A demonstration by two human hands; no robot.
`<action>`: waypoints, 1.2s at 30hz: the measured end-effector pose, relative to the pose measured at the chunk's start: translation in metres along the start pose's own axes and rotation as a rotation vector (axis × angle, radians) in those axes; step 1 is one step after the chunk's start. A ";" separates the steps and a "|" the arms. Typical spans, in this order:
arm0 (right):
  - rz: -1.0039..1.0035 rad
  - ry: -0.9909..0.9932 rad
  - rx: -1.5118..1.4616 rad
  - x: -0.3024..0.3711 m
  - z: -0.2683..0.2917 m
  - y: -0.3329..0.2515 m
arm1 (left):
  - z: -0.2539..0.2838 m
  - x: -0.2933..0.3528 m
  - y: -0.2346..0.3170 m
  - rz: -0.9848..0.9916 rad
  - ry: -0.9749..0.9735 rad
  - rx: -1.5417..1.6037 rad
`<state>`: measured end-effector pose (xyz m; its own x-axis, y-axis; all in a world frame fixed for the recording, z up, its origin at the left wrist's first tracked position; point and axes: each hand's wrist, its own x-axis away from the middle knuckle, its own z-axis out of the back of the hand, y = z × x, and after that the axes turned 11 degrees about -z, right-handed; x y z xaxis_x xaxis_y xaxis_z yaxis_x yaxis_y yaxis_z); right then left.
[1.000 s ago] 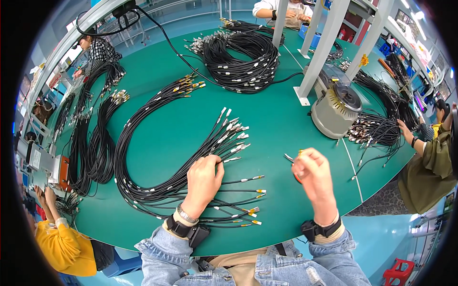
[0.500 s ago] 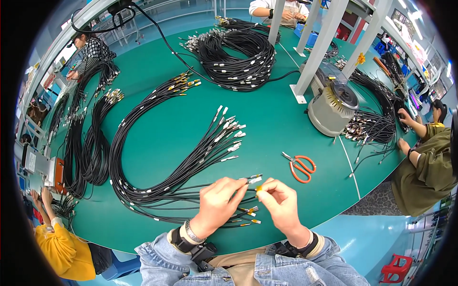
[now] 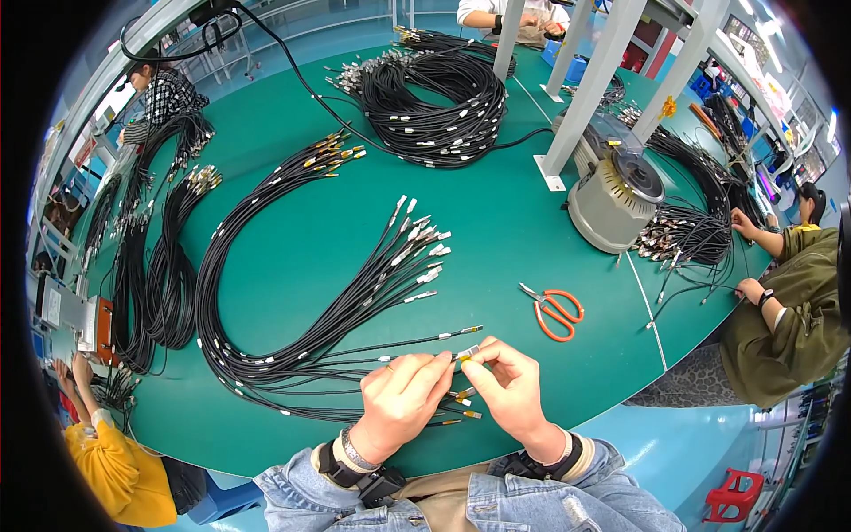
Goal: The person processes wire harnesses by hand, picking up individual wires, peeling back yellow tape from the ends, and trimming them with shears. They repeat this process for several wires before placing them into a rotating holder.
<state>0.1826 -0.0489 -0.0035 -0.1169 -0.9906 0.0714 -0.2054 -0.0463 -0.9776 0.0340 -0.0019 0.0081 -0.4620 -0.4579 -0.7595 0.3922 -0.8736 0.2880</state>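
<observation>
My left hand (image 3: 399, 399) pinches a black cable close to its end, its fingers pressed together. At that end, my right hand (image 3: 512, 386) closes thumb and forefinger on a small piece of yellow tape (image 3: 471, 353) that touches the cable tip. The cable belongs to a long curved bundle of black cables (image 3: 210, 293) with white labels, lying left of my hands. One cable (image 3: 408, 340) from it runs just beyond my fingers. Several yellow-banded cable ends (image 3: 471, 414) stick out below and between my hands. Red-handled scissors (image 3: 558, 312) lie slightly opened to the right.
A round grey tape dispenser (image 3: 596, 217) stands beside a white metal post (image 3: 581, 106). A large cable coil (image 3: 434, 151) sits at the back; more bundles lie left (image 3: 173, 301) and right (image 3: 687, 235). Co-workers sit around the green table (image 3: 496, 239), one in an olive jacket (image 3: 789, 328) at right.
My right hand has moved slightly left and down, bringing the yellow tape onto the cable end. My left hand's fingers have closed in around that cable. The view has shifted a little.
</observation>
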 end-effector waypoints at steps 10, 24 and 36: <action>0.009 0.007 0.068 -0.002 0.003 0.002 | 0.001 -0.001 0.000 -0.019 -0.004 0.000; -0.038 0.025 0.050 -0.001 0.003 0.000 | 0.000 0.001 0.000 -0.044 -0.011 -0.012; -0.059 0.096 0.006 0.001 -0.008 0.000 | -0.004 0.005 -0.001 -0.085 0.020 -0.022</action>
<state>0.1751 -0.0487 -0.0017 -0.1978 -0.9691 0.1475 -0.2087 -0.1054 -0.9723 0.0342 -0.0030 0.0014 -0.4784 -0.3791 -0.7921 0.3698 -0.9051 0.2098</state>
